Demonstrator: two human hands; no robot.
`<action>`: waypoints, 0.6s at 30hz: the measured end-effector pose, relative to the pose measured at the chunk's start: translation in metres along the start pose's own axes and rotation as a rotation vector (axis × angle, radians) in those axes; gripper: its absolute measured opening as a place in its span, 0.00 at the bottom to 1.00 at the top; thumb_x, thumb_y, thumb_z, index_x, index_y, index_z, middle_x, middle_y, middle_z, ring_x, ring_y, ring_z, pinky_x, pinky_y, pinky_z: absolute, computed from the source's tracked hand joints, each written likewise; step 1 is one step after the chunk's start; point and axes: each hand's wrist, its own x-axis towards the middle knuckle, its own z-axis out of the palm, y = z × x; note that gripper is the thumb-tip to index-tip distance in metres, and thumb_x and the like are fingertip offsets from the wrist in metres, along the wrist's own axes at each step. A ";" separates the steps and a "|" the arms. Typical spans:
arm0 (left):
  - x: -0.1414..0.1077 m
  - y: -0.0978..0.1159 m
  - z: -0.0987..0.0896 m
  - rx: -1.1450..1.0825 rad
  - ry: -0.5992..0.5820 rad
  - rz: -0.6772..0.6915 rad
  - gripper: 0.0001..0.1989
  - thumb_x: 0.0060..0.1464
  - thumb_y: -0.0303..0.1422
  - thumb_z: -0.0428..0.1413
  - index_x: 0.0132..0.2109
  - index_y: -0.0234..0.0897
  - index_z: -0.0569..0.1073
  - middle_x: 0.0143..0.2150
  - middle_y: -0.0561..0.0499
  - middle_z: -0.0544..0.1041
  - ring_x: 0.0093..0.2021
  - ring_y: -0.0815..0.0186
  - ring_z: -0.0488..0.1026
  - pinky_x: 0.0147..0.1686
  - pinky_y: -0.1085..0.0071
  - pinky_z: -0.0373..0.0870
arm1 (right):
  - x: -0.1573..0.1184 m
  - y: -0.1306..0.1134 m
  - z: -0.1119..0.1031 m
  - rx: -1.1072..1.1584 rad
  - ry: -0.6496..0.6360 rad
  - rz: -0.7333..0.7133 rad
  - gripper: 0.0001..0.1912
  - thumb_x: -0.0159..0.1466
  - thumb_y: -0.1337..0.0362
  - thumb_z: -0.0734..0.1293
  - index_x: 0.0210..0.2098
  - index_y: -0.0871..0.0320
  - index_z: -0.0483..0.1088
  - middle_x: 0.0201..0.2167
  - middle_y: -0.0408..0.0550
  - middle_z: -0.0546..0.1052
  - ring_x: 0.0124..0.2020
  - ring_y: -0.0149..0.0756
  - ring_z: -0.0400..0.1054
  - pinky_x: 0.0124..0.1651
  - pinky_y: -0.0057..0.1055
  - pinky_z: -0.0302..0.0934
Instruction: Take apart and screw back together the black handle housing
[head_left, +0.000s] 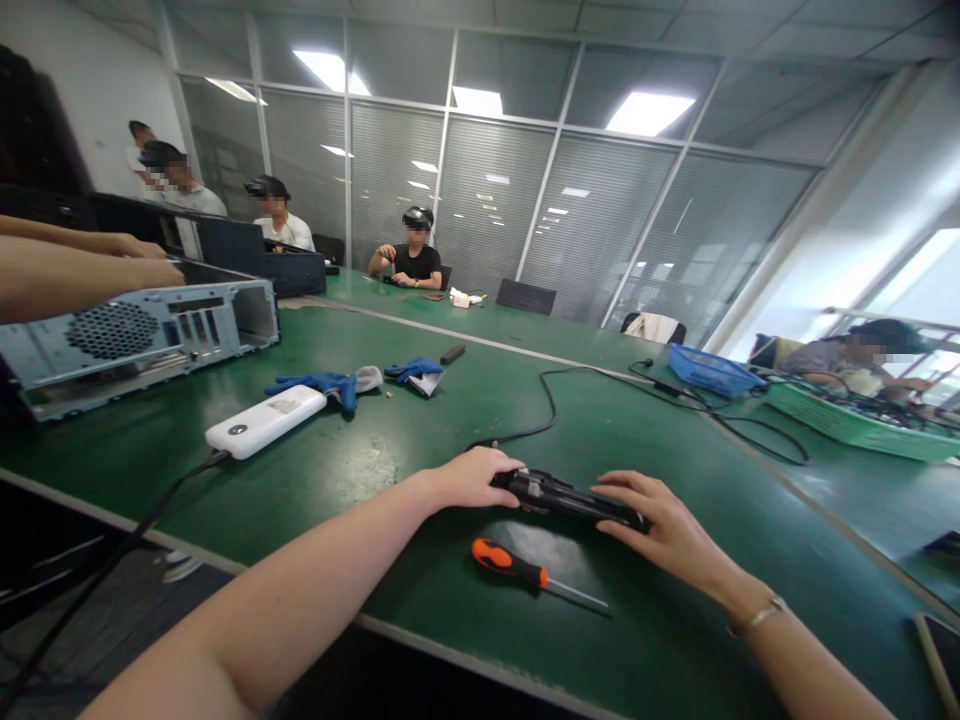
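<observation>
A long black corded device (559, 497), whose exact kind I cannot make out, lies sideways low over the green table (420, 590). My left hand (476, 478) is closed on its left end, thumb on the near side and fingers on the far side. Around the right end is my right hand (652, 515), with thumb and fingers along its two sides. The black cord (553, 400) runs from near my left hand to the back right. Just in front of the device lies a screwdriver (510, 563) with an orange and black handle, its shaft pointing right.
Left are a white power-bank-like box (266, 420) with a cable, blue gloves (337, 385) and a small dark block (453, 353). A co-worker's arms (82, 270) reach into an open computer case (142, 335). A blue basket (712, 372) and a green basket (862, 420) stand right.
</observation>
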 end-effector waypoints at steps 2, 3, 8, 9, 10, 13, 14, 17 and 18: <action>0.000 -0.001 0.002 0.012 0.003 -0.005 0.21 0.50 0.35 0.63 0.51 0.36 0.74 0.45 0.46 0.79 0.46 0.57 0.75 0.47 0.69 0.67 | -0.011 0.013 0.002 0.032 -0.040 0.033 0.22 0.64 0.50 0.63 0.55 0.49 0.68 0.54 0.51 0.70 0.51 0.45 0.68 0.53 0.41 0.65; 0.000 -0.002 0.003 0.022 0.010 -0.010 0.21 0.50 0.35 0.63 0.52 0.36 0.73 0.46 0.45 0.78 0.47 0.56 0.75 0.48 0.68 0.67 | -0.016 0.015 0.003 0.046 -0.052 0.045 0.23 0.65 0.51 0.62 0.58 0.49 0.66 0.54 0.51 0.70 0.50 0.43 0.69 0.52 0.40 0.66; 0.000 -0.009 0.006 0.076 0.135 -0.054 0.26 0.52 0.33 0.62 0.57 0.33 0.70 0.55 0.41 0.74 0.55 0.56 0.70 0.58 0.62 0.62 | -0.025 0.006 0.005 0.017 -0.018 0.070 0.25 0.67 0.52 0.60 0.62 0.48 0.60 0.54 0.50 0.70 0.48 0.41 0.70 0.52 0.37 0.66; 0.000 -0.010 0.006 0.081 0.162 -0.064 0.26 0.52 0.32 0.61 0.58 0.33 0.70 0.56 0.41 0.74 0.56 0.56 0.70 0.59 0.62 0.62 | -0.025 0.008 0.006 0.003 0.004 0.083 0.25 0.67 0.52 0.59 0.61 0.48 0.61 0.54 0.50 0.70 0.48 0.40 0.71 0.51 0.36 0.66; 0.000 -0.011 0.005 0.085 0.196 -0.075 0.26 0.52 0.32 0.62 0.58 0.33 0.69 0.56 0.41 0.73 0.57 0.56 0.69 0.59 0.61 0.62 | -0.025 0.012 0.006 -0.012 0.025 0.102 0.25 0.66 0.51 0.59 0.61 0.48 0.61 0.54 0.50 0.70 0.47 0.40 0.71 0.50 0.36 0.67; 0.000 -0.014 0.002 0.075 0.277 -0.105 0.22 0.52 0.30 0.61 0.55 0.33 0.72 0.54 0.42 0.75 0.53 0.58 0.72 0.56 0.63 0.66 | -0.029 0.040 0.009 -0.078 0.092 0.212 0.24 0.66 0.49 0.58 0.59 0.49 0.63 0.53 0.49 0.71 0.46 0.40 0.72 0.47 0.35 0.68; 0.000 -0.015 0.001 0.070 0.287 -0.112 0.20 0.53 0.29 0.60 0.54 0.33 0.73 0.52 0.43 0.76 0.51 0.59 0.74 0.54 0.64 0.68 | -0.033 0.054 0.010 -0.109 0.109 0.269 0.25 0.66 0.48 0.58 0.58 0.50 0.64 0.52 0.49 0.72 0.45 0.40 0.72 0.47 0.35 0.68; 0.000 -0.017 0.002 0.070 0.273 -0.122 0.17 0.53 0.28 0.59 0.51 0.34 0.75 0.48 0.45 0.78 0.46 0.61 0.75 0.50 0.67 0.70 | -0.047 0.102 0.011 -0.249 0.145 0.513 0.27 0.65 0.45 0.57 0.57 0.50 0.65 0.52 0.50 0.72 0.43 0.42 0.73 0.42 0.36 0.68; 0.000 -0.017 0.003 0.076 0.260 -0.124 0.16 0.53 0.28 0.59 0.51 0.34 0.75 0.47 0.46 0.78 0.46 0.61 0.75 0.50 0.67 0.70 | -0.053 0.117 0.009 -0.310 0.150 0.631 0.27 0.64 0.44 0.56 0.57 0.50 0.66 0.51 0.49 0.73 0.43 0.42 0.73 0.41 0.35 0.68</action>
